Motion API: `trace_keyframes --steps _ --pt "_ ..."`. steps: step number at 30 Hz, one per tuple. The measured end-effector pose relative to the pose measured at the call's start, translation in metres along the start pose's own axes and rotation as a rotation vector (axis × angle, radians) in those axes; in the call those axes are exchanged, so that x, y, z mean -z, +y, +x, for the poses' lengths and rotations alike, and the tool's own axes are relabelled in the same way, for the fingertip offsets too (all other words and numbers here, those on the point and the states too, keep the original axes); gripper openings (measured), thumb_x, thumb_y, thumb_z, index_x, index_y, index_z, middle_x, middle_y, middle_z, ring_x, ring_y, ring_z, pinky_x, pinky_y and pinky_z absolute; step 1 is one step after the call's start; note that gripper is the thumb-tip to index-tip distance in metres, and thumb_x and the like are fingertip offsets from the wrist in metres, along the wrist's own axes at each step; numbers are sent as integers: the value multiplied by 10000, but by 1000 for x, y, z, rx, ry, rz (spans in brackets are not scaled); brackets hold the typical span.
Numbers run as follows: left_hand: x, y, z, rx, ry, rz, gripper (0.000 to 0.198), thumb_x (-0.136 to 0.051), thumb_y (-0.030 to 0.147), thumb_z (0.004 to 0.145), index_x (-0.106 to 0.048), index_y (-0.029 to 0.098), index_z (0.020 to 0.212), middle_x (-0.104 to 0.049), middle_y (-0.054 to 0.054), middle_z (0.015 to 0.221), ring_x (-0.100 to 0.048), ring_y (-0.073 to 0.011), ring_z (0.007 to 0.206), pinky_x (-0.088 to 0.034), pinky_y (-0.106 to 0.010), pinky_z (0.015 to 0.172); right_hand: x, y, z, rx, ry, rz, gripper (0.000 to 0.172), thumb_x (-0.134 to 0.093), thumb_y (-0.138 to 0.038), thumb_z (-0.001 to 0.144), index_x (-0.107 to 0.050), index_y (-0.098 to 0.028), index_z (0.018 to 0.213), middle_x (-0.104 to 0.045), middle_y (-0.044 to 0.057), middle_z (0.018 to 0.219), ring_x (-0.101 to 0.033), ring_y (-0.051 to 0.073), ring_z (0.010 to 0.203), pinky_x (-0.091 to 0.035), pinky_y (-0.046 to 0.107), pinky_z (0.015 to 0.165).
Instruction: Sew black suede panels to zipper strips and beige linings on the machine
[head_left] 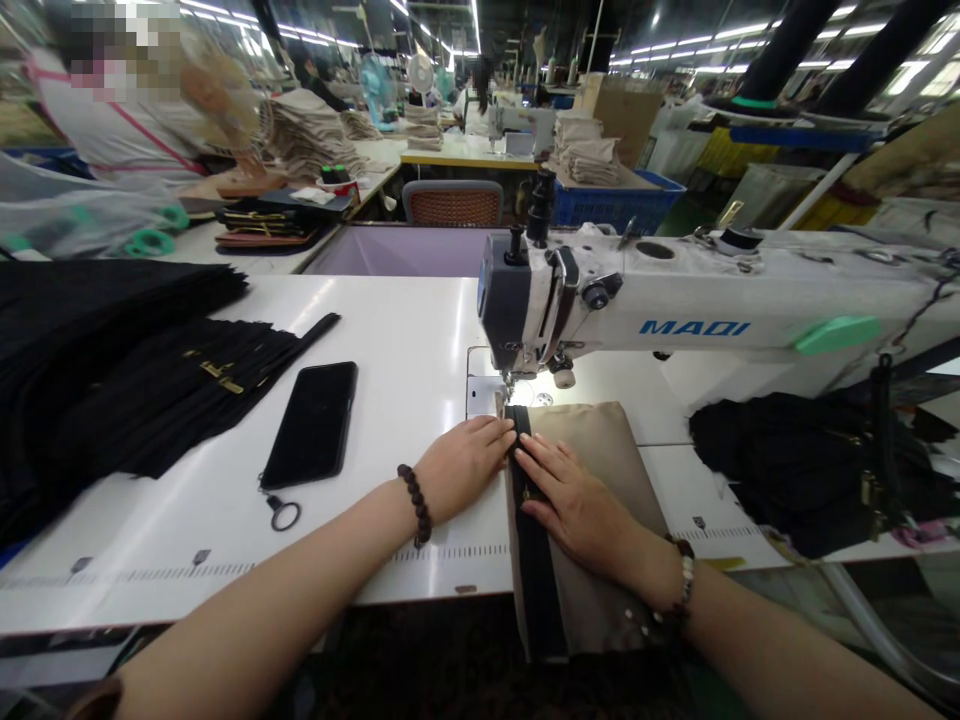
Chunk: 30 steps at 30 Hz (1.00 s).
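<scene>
A tan fabric piece point(600, 440) with a black zipper strip point(536, 560) along its left edge lies under the head of a white sewing machine point(675, 290). My left hand point(461, 465) rests flat on the table, fingertips against the strip's left side just below the needle. My right hand point(577, 500) lies flat on the tan fabric, fingers stretched toward the strip's right side. Both hands press the work down and grip nothing. The fabric hangs over the table's front edge.
A black phone point(313, 423) with a ring tether lies to the left. Stacks of black zippered pieces point(112, 380) fill the far left, more black fabric point(795, 460) sits right. A person point(112, 110) works at the back-left table with fabric stacks.
</scene>
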<state>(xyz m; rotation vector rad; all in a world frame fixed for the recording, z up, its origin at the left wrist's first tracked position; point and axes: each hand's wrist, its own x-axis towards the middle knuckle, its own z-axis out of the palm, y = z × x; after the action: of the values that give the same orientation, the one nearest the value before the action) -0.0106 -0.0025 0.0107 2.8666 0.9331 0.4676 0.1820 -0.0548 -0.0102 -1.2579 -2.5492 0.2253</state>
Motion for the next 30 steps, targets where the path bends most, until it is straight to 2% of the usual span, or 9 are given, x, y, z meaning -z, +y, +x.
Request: trace_keyframes --steps 4,17,30 --pt "-9 -6 3 9 -20 24 250 -480 191 872 -525 79 1092 -565 -108 1110 -498 -206 1040 -436 -367 904 0 0 0 4 -3 19 477 -428 -272 856 -376 -124 1307 -348 124 1370 -283 234 1282 -307 484 1024" --pt "-10 -6 0 -6 -17 56 268 -465 230 882 -521 85 1101 -548 -94 1132 -476 -216 1043 -412 -363 916 5 -1 1 15 -52 3 476 -427 -278 859 -383 -106 1301 -358 118 1365 -278 257 1281 -308 493 1018" --pt "-13 -19 18 47 -78 139 386 -527 301 850 -471 103 1177 -495 -110 1231 -438 -244 1131 -359 -377 953 4 25 22 -3 -31 49 486 -448 -280 850 -370 -142 1310 -347 101 1375 -281 248 1281 -288 489 1032"
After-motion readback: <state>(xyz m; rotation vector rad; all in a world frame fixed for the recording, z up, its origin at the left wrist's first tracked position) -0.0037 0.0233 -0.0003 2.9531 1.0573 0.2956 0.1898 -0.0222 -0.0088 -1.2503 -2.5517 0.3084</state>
